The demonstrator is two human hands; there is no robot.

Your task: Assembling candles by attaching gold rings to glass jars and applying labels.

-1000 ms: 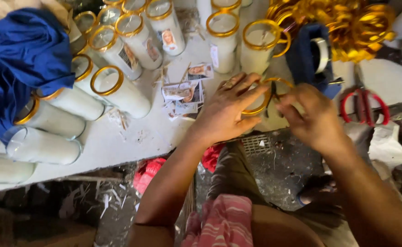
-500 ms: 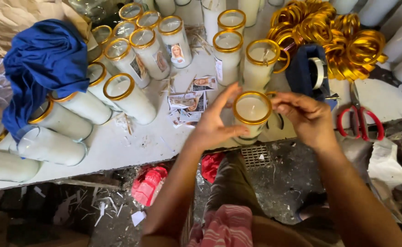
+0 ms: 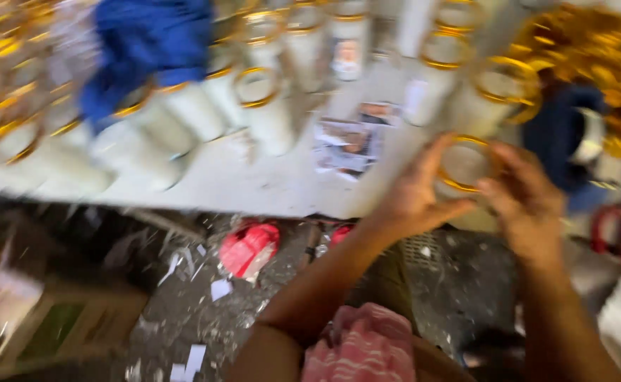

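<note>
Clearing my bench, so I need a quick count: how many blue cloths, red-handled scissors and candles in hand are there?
blue cloths: 2
red-handled scissors: 1
candle, held by left hand and right hand: 1
Total: 4

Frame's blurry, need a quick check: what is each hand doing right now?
Left hand: closed on the gold-rimmed white candle.
Right hand: gripping the same candle's other side.

Whole view motion-blurred. Paper labels (image 3: 349, 141) unreadable smears. Gold rings (image 3: 593, 49) melt into one heap, cut by top edge. Red-handled scissors (image 3: 618, 233) barely distinguishable, cut at right edge.
</note>
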